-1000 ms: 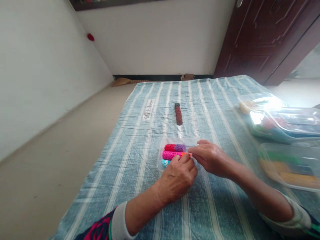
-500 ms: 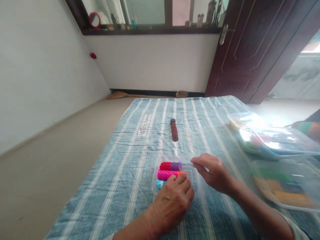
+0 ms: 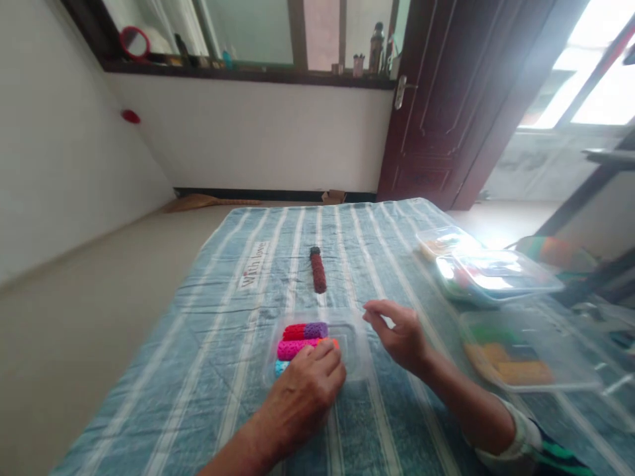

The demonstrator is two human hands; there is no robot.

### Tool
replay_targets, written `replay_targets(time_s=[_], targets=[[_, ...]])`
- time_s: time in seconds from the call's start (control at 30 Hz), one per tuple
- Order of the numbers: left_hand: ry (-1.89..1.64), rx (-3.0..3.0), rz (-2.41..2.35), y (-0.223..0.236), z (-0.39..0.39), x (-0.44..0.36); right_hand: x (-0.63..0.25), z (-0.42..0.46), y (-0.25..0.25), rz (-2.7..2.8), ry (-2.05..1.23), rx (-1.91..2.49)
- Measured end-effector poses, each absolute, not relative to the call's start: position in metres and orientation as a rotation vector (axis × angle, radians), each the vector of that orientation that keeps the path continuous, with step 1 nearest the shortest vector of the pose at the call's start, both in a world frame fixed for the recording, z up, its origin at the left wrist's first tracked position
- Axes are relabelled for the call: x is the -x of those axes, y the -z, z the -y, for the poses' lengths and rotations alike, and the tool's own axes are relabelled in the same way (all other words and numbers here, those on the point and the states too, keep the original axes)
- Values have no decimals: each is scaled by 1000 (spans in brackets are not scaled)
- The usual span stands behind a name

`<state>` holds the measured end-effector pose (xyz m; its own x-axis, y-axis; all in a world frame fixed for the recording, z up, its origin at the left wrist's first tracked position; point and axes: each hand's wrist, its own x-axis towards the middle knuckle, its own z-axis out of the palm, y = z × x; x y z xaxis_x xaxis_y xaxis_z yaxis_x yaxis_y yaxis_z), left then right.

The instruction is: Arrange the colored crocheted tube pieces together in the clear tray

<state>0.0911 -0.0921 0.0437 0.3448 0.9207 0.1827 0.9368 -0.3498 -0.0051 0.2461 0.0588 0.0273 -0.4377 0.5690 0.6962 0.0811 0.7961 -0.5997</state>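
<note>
Resting over a clear plastic container (image 3: 353,352), the person's left hand (image 3: 308,382) has its fingers bent at the orange end of a pink and orange textured cylinder (image 3: 296,349). The fingertips are partly hidden, so one cannot tell whether they grip this piece or only touch it. The right hand (image 3: 401,336) is apart from the left, near the right rim of the container; its thumb and forefinger tips are close to each other, but whether something thin is between them cannot be told.

Inside the container, the pink and orange cylinder lies in the middle, between a red and purple cylinder (image 3: 304,331) on the far side and a blue and white one (image 3: 281,367), which the left hand partly covers. Beyond the container, a brown cylinder with a black end (image 3: 318,272) lies on the striped blue cloth (image 3: 196,377), to the right of a "With love" label (image 3: 254,264). Farther right stand transparent plastic boxes (image 3: 565,371) with colourful contents.
</note>
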Motion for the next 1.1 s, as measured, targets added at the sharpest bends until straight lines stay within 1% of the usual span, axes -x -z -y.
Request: replay_targets(time_s=[0.2, 0.3, 0.73, 0.93, 1.1], targets=[[365, 2435, 1591, -35, 79, -68, -240, -67, -13, 1977, -683, 560], [379, 2410, 1579, -33, 78, -64, -239, -66, -8, 2011, -711, 574], [245, 2516, 1749, -43, 82, -64, -242, -67, -9, 2051, -834, 622], [162, 2482, 1851, -51, 85, -70, -235, -72, -19, 2034, -860, 709], [117, 2438, 1883, -56, 88, -76, -222, -74, -33, 1986, -898, 662]])
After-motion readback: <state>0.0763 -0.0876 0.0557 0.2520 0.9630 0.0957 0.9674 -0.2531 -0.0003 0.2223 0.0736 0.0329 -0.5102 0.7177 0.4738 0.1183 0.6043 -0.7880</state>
